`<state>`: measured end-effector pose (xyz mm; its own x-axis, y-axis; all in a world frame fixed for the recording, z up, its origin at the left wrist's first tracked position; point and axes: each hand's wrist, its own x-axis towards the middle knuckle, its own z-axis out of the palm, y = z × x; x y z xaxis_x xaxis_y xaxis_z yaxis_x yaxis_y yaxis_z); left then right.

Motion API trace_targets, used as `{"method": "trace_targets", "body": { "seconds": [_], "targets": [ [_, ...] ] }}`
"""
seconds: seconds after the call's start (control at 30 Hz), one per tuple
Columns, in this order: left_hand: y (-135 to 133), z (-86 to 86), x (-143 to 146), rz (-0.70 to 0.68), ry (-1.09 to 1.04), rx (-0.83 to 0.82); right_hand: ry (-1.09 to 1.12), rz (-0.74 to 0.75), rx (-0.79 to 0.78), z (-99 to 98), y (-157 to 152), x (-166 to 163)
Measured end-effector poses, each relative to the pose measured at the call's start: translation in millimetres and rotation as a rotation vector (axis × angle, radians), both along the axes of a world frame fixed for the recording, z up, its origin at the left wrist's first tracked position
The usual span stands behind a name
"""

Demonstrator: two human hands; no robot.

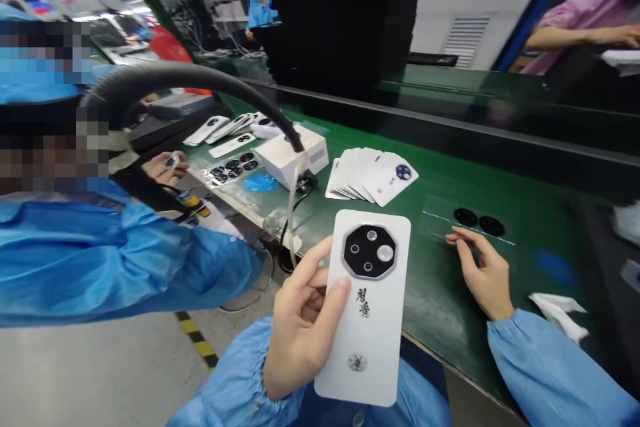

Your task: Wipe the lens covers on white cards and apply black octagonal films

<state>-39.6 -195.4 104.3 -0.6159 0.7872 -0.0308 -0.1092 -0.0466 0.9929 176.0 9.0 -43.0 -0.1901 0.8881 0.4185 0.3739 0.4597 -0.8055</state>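
Note:
My left hand grips a white phone back cover by its left edge, thumb across the front. The cover is held upright facing me, with a black octagonal camera panel at its top and dark printed characters below. My right hand hovers at or rests on the green bench, its thumb and forefinger curved and slightly apart. These fingertips are by the near edge of a clear sheet bearing two black discs. Whether they touch the sheet is unclear.
Several white covers lie fanned out behind my cover. A white box stands left of them, beneath a black flexible hose. At left, a co-worker's blue sleeve is close. Crumpled white paper lies at right.

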Motion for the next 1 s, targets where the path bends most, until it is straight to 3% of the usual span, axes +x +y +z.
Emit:
{"method": "trace_targets", "body": {
  "seconds": [0.2,0.7,1.0],
  "targets": [
    [7.8,3.7,12.8,-0.084,0.073,-0.048,0.052,0.008,-0.040,-1.1,0.9,-1.1],
    [10.7,7.6,12.3,-0.105,0.079,-0.059,0.042,0.052,-0.062,1.9,-4.1,-3.1],
    [11.7,3.9,12.6,-0.154,0.119,0.016,0.029,0.044,-0.058,4.4,-5.4,-3.4]
  ]
}}
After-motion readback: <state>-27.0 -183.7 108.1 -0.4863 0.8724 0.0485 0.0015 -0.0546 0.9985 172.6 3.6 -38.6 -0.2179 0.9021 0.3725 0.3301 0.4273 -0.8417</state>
